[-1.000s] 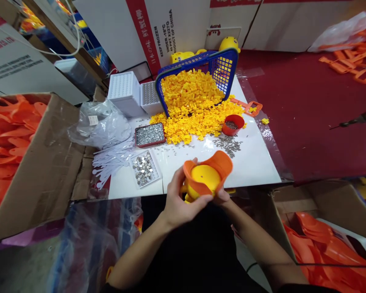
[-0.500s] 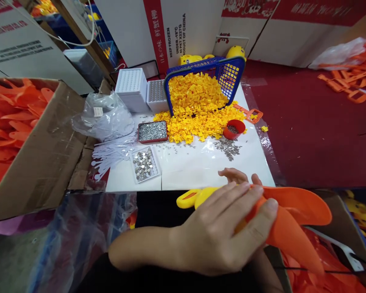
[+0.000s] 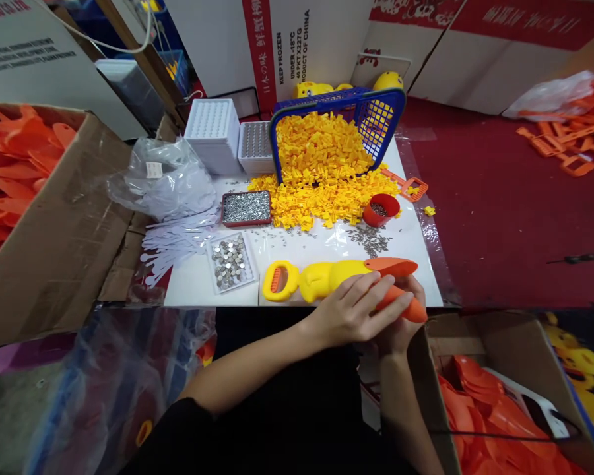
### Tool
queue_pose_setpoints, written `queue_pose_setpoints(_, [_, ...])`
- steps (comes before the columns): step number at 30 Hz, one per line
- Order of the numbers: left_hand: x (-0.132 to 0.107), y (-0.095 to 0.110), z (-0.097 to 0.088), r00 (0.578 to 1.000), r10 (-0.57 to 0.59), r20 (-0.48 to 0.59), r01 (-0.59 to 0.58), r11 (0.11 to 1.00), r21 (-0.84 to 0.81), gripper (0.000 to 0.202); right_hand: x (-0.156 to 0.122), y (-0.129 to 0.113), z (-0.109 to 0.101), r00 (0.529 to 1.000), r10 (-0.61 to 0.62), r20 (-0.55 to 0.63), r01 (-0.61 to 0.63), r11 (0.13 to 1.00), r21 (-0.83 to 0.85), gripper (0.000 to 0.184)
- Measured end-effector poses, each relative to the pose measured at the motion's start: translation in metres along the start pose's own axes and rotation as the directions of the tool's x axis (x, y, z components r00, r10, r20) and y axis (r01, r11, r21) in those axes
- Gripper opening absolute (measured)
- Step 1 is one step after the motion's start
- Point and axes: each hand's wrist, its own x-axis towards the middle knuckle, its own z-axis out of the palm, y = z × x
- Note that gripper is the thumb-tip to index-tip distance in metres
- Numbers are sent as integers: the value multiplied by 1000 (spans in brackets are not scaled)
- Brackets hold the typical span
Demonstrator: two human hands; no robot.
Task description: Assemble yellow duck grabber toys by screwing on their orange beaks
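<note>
A yellow duck-shaped toy [image 3: 327, 278] with an orange beak [image 3: 393, 267] and a ring handle lies lengthwise at the front edge of the white table [image 3: 307, 254]. My left hand [image 3: 351, 310] rests over the toy's head, fingers curled on the lower orange beak piece. My right hand [image 3: 400, 323] sits under and behind the beak, mostly hidden by the left hand, gripping the same toy.
A tipped blue basket [image 3: 376, 109] spills small yellow parts [image 3: 321, 178]. A red cup [image 3: 380, 210], loose screws, a red tray of screws [image 3: 246, 208], a clear tray of discs [image 3: 230, 260] and white blocks [image 3: 212, 135] stand behind. Cartons of orange parts [image 3: 10, 165] flank both sides.
The toy swung from upright before me, out to the right, then down onto the table edge lying lengthwise. Both hands followed it and stay on the beak end.
</note>
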Motion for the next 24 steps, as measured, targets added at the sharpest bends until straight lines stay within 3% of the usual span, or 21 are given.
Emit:
queue_pose_setpoints(2, [-4, -1, 10, 1000, 23, -17, -22, 999, 46, 43, 3, -2, 5, 960, -142, -243, 140, 990, -24, 47])
queue_pose_setpoints(4, [-6, -1, 19, 996, 48, -73, -39, 992, 123, 39, 4, -7, 11, 869, -267, -417, 254, 963, -90, 43])
queue_pose_setpoints(6, [-7, -3, 26, 989, 68, -134, -42, 981, 187, 35, 3, -9, 15, 809, -342, -479, 304, 940, -157, 33])
queue_pose_setpoints(8, [-8, -5, 31, 987, 67, -149, -40, 984, 176, 33, 0, -9, 15, 786, -381, -487, 316, 924, -214, 25])
queue_pose_setpoints(11, [-9, -7, 31, 993, 57, -101, -49, 995, 89, 33, -7, -5, 10, 772, -465, -434, 336, 877, -342, 16])
queue_pose_setpoints(14, [-17, -3, 16, 996, 57, -72, -54, 997, 48, 31, -11, -3, 6, 791, -515, -330, 348, 823, -448, 10])
queue_pose_setpoints(17, [-46, 8, -10, 999, 37, -21, -38, 997, -65, 29, -11, -2, 2, 797, -533, -283, 352, 792, -498, 12])
queue_pose_setpoints(19, [-78, 17, -28, 993, -37, 108, 57, 979, -197, 31, -10, -1, -1, 776, -591, -219, 399, 730, -555, 14])
queue_pose_setpoints(21, [-113, 24, -42, 930, -188, 317, 270, 933, -238, 29, -8, 0, -2, 736, -666, -126, 476, 641, -602, 18])
queue_pose_setpoints(24, [-154, 28, -50, 843, -308, 441, 412, 896, -163, 25, 0, -2, -4, 673, -737, -58, 545, 548, -634, 19])
